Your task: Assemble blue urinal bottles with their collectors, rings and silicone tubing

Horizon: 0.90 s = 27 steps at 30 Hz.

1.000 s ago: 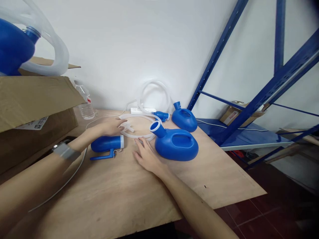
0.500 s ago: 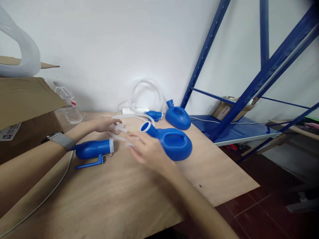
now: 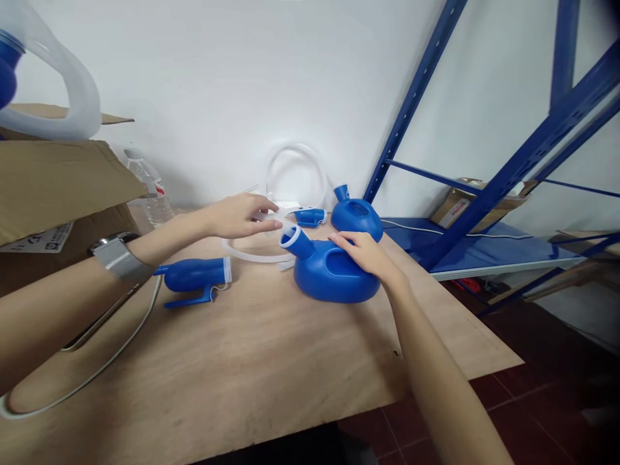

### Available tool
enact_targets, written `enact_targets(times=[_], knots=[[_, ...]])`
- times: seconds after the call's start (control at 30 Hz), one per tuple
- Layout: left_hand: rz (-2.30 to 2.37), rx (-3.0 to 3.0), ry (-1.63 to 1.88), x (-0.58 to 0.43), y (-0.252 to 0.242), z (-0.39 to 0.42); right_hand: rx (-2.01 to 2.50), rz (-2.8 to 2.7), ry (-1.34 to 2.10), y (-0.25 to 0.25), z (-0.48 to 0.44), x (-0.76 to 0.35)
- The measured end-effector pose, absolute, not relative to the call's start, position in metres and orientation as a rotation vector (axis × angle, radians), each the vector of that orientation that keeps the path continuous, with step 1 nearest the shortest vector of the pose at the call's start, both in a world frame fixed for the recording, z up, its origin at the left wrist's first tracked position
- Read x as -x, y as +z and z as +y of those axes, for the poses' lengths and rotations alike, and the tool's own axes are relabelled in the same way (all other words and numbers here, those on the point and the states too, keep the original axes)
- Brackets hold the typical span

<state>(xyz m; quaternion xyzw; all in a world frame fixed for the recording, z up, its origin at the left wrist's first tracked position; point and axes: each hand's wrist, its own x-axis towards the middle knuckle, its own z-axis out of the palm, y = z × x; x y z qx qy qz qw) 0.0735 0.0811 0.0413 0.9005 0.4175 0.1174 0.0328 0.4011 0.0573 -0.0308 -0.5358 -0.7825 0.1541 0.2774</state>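
Right hand (image 3: 368, 253): palm down over the handle of the near blue jug (image 3: 322, 281), fingertips on its top. Contact plain; how firmly it grips, cannot tell.

Left hand (image 3: 237, 216): off at the jug's ten o'clock, a gap showing between thumb and fingers, tips pointing toward the jug's spout. Whitish tubing (image 3: 254, 257) curves on the table (image 3: 252, 368) below it; whether the hand touches any, cannot tell.

Jug sits upright on the table, spout tilted to ten o'clock, mouth uncovered. Around it: second blue jug (image 3: 357, 221) at one o'clock; blue fitting with white rim (image 3: 194, 276) on its side at nine; smaller blue fitting (image 3: 307, 217) at eleven, a hose loop (image 3: 322, 174) standing behind it.

Against half a second ago — right hand then blurred, just beside the spout at its eight o'clock, clear of the handle; now it is on the jug. Left hand then bent over a clear piece by the tubing; now reaches farther toward the spout, fingers straighter.
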Motion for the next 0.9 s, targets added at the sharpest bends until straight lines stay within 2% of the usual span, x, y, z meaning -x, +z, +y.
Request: enact_targets(times=[0.37,0.9], knots=[[1.223,-3.025,0.041,-0.102,0.036,0.070,1.366,-2.093,0.382,-0.040,0.062,-0.402],[1.379,-3.261,0.090,-0.112,-0.006,0.072,1.481,-2.073,0.395,-0.033,0.059,-0.395]])
